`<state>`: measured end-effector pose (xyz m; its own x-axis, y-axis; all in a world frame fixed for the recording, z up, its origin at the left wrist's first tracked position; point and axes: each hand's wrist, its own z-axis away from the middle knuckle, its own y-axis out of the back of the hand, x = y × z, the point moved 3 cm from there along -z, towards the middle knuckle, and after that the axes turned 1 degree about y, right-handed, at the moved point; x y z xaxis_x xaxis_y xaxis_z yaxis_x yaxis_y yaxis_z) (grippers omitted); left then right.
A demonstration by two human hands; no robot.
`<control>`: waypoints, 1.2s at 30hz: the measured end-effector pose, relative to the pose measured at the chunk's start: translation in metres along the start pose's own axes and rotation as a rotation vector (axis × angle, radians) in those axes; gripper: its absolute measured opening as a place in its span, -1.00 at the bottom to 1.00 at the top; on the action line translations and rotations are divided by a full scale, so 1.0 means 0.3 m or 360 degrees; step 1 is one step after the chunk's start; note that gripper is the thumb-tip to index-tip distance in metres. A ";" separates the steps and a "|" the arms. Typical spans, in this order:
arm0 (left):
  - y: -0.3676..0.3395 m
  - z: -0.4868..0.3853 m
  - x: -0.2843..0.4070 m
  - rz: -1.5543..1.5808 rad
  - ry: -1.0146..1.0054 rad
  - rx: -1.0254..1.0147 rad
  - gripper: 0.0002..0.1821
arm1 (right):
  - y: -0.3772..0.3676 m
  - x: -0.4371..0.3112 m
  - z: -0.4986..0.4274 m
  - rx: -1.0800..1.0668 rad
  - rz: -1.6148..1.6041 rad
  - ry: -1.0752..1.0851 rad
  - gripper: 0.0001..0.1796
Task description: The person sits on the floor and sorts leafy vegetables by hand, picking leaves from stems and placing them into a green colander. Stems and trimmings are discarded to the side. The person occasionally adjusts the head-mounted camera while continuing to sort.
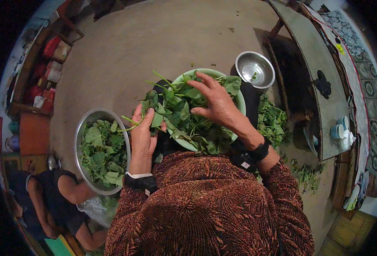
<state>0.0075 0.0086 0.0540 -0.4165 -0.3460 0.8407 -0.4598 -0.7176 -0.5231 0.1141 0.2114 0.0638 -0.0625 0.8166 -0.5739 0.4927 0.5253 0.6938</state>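
Observation:
My left hand (145, 128) is closed around stems of green leaves (158, 110), left of a pale green plastic basin (188, 146) heaped with leafy greens. Over the basin, my right hand (214, 99) has its fingers spread above the leaves, and nothing shows between thumb and forefinger; whether its fingertips touch the leaves cannot be told. Loose stems stick out past the basin's upper left rim. At the left, a metal basin (77, 140) holds more picked leaves.
A metal bowl (255, 68) with a small leaf inside stands beyond the basin. Leafy greens (271, 121) lie on the floor at right, beside a long table (316, 64) with cups and a teapot (347, 140). Another person (54, 198) sits at lower left by a plastic bag (95, 209).

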 end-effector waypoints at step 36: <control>-0.102 -0.067 0.005 -0.1044 -0.0373 -0.0348 -0.67 | 0.153 0.040 0.222 -0.0016 -0.1589 -0.0807 -0.81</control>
<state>0.0051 0.0422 0.0685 0.1662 -0.0239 0.9858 -0.7136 -0.6928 0.1035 0.1938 0.2294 0.0599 -0.0637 -0.1632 -0.9845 0.4119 0.8943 -0.1749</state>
